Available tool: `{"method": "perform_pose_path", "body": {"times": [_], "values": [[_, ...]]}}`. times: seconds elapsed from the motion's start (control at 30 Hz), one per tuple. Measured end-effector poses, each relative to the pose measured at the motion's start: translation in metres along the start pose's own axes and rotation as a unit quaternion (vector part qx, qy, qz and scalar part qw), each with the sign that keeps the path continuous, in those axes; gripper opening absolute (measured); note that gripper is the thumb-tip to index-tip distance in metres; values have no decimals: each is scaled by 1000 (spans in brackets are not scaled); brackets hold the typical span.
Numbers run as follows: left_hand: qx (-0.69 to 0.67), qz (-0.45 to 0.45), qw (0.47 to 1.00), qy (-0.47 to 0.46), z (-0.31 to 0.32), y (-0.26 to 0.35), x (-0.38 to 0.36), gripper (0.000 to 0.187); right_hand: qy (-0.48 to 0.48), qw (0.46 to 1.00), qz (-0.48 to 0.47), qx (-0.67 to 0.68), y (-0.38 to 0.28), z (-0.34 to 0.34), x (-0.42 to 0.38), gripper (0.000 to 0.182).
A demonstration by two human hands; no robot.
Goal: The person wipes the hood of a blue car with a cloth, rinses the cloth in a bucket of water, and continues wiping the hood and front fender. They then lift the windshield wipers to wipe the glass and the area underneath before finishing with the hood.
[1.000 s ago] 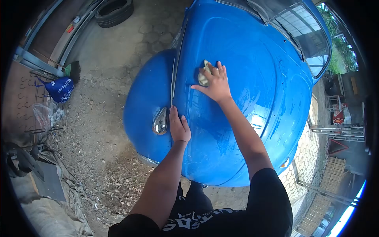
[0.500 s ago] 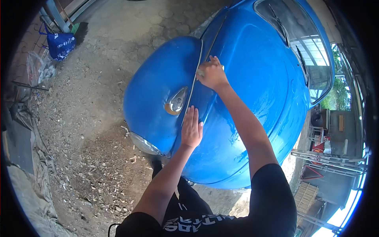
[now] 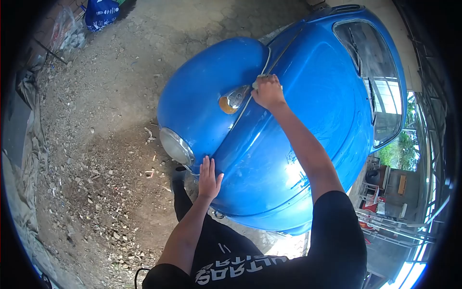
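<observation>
**Hand Positions on Blue Car Bonnet**

The right hand [image 3: 268,92], at upper centre of the frame, is closed over a pale cloth [image 3: 258,83]. Only a small edge of the cloth shows, just above and left of the knuckles; the grip is pressed together around it. The cloth sits on the seam between the bonnet [image 3: 308,96] and the fender [image 3: 207,86], just right of the chrome turn-signal housing [image 3: 233,98].

The left hand [image 3: 209,178], lower centre, lies flat with fingers spread, palm on the bonnet edge, holding nothing. The headlight [image 3: 175,146] is just left of it. Gravel ground [image 3: 106,159] fills the left side.
</observation>
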State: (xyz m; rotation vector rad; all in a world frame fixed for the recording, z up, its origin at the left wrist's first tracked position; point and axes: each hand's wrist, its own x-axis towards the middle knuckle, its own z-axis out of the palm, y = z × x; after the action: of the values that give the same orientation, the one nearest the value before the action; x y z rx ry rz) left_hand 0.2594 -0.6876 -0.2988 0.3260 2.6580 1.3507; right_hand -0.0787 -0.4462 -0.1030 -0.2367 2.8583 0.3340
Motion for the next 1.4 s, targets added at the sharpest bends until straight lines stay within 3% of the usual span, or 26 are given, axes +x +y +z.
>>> {"method": "perform_pose_path", "body": {"times": [0.1, 0.23, 0.33, 0.4, 0.47, 0.5, 0.6, 0.67, 0.73, 0.8, 0.87, 0.97, 1.07, 1.17, 1.27, 1.4], "values": [[7, -71, 997, 18, -4, -6, -24, 71, 169, 980, -64, -85, -74, 67, -95, 60], [9, -105, 991, 85, -7, -17, -46, 61, 28, 959, -278, 53, -129, 105, -180, 54], [-19, -133, 983, 127, -20, -25, -63, 52, -4, 926, -376, 46, -103, 100, -184, 52], [-19, -147, 978, 150, -32, -30, -83, 49, 62, 949, -308, 30, -59, 71, -153, 50], [-22, -160, 978, 130, -33, -43, -110, 49, 211, 964, -158, 37, -6, 42, -117, 56], [-23, -166, 978, 121, -31, -48, -121, 50, 279, 955, -69, 79, 15, 35, -102, 57], [-42, -172, 976, 122, -13, -48, -143, 52, 346, 930, 67, 103, 22, 54, -102, 53], [-97, -183, 972, 112, -1, -37, -144, 53, 349, 930, -1, 113, -28, 76, -151, 51], [-188, -200, 956, 103, 14, -16, -134, 53, 241, 957, -134, 85, -84, 102, -221, 53], [-184, -187, 959, 105, 26, -3, -127, 53, 124, 947, -282, 96, -119, 145, -285, 56], [-158, -153, 968, 119, 39, -1, -122, 52, 36, 929, -367, 23, -126, 157, -328, 52], [-161, -149, 968, 118, 24, 11, -123, 51, 79, 934, -345, 38, -83, 128, -304, 47], [-179, -173, 962, 111, 10, 6, -135, 49, 261, 960, -93, 43, 8, 71, -234, 40], [-219, -190, 952, 95, 1, -8, -147, 47, 373, 911, 148, 92, 90, 65, -202, 40], [-213, -171, 956, 109, -1, -7, -149, 44, 399, 896, 137, 139, 48, 83, -238, 41], [-213, -168, 958, 93, -2, 11, -133, 44, 193, 965, -97, 150, -54, 124, -350, 44]]}}
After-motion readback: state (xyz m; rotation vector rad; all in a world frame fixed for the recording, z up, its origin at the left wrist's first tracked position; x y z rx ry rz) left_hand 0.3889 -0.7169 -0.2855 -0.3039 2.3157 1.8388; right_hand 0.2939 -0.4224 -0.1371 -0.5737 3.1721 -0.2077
